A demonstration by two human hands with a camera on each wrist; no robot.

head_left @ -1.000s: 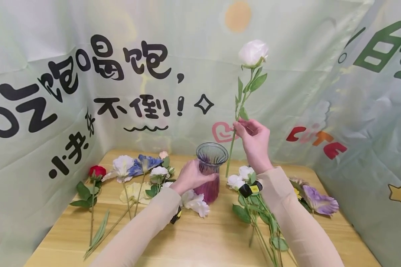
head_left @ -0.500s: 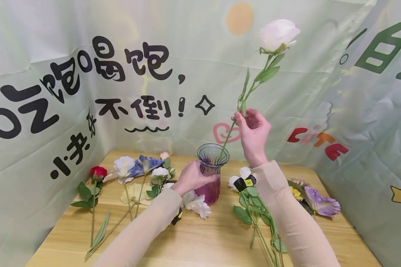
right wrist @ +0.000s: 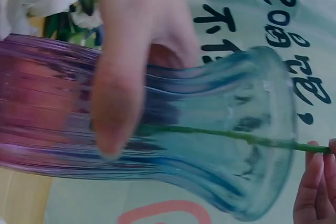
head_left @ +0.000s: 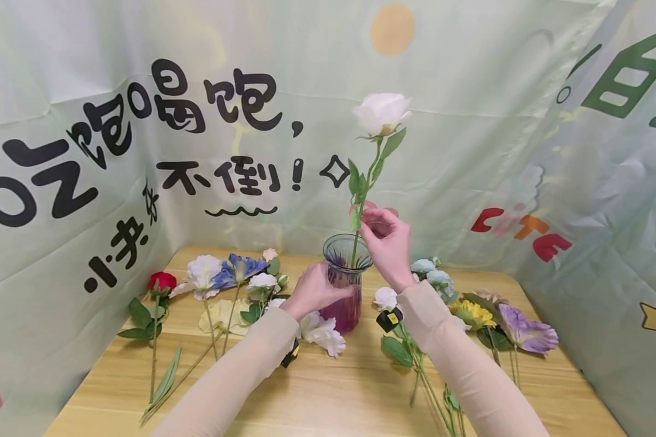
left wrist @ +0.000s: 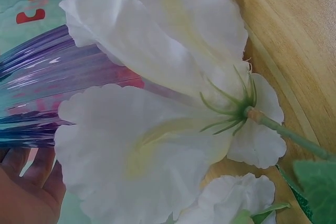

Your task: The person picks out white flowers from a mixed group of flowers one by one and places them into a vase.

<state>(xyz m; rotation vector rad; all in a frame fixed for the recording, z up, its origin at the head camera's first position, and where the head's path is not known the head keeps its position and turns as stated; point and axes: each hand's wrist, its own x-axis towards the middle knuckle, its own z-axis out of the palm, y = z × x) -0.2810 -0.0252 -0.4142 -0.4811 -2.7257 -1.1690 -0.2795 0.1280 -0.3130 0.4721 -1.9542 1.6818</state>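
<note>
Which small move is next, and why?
Probably lower the white rounded flower deeper into the ribbed blue and purple glass vase: its thin green stem is partly inside, pinched above the rim by the right hand, while the left hand grips the vase.

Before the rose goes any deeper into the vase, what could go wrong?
Two risks, as I judge it. The rose stands tall above the vase, so the vase might tip if the left hand eased off. The lowest leaf, beside the fingertips of the right hand, could catch on the vase's rim.
</note>
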